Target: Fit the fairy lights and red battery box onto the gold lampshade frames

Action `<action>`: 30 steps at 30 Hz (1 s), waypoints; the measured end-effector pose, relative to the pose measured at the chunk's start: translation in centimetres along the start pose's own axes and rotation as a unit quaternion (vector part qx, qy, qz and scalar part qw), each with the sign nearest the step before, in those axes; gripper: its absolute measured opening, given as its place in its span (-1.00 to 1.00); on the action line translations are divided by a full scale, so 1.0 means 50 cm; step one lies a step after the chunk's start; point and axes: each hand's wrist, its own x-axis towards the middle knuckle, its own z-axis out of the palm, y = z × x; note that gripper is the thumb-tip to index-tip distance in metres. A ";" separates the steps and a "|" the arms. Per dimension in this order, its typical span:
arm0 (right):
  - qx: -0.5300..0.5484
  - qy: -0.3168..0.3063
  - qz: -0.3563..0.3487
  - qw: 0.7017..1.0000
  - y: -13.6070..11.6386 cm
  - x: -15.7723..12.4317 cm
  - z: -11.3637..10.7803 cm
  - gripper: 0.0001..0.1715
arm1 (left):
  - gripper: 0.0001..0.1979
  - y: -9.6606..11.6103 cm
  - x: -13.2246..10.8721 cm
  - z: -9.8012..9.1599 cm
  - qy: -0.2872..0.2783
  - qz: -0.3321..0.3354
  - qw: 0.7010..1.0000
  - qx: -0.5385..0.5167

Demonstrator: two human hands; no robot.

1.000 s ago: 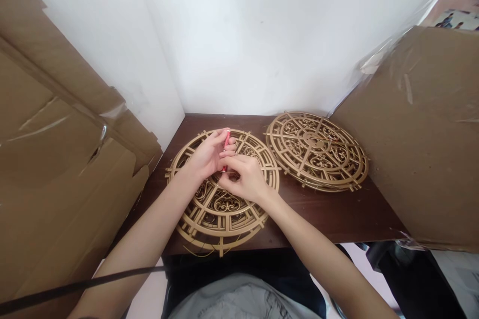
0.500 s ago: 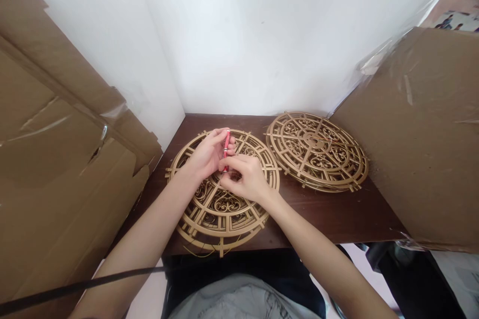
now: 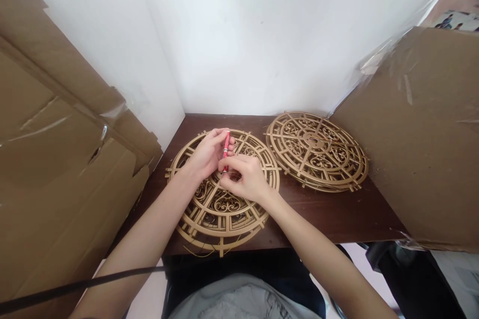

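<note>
1. Far left: flattened cardboard (image 3: 56, 159) leans on the wall; a black cable (image 3: 75, 288) runs across the near-left corner.
2. Left hand (image 3: 204, 155) is over the near-left gold fretwork disc (image 3: 224, 209), fingers curled around a red pen-like tool (image 3: 226, 148), held roughly upright.
3. Right hand (image 3: 245, 179) touches the left one, fingertips pinched at the tool's lower end. What it pinches is too small to tell.
4. Second gold disc (image 3: 318, 152) lies further right on the dark table (image 3: 337, 214), apart from the hands.
5. Far right: a taped cardboard box (image 3: 419, 149) stands at the table edge.
6. Risk: the disc's thin ribs probably snap if the tool tip pushes or levers sideways; a slip could also scratch the gold finish.
7. Containers: only the box; its contents are hidden.
</note>
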 end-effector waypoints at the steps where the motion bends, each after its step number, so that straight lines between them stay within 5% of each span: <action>1: 0.000 0.000 0.000 1.000 0.000 0.000 0.000 -0.80 | -0.97 0.000 0.000 0.000 0.000 0.000 1.000 -0.001; 30: 0.001 -0.043 0.007 0.999 -0.006 0.004 -0.005 -0.86 | -0.83 0.011 -0.001 0.006 -0.017 -0.088 0.989 -0.114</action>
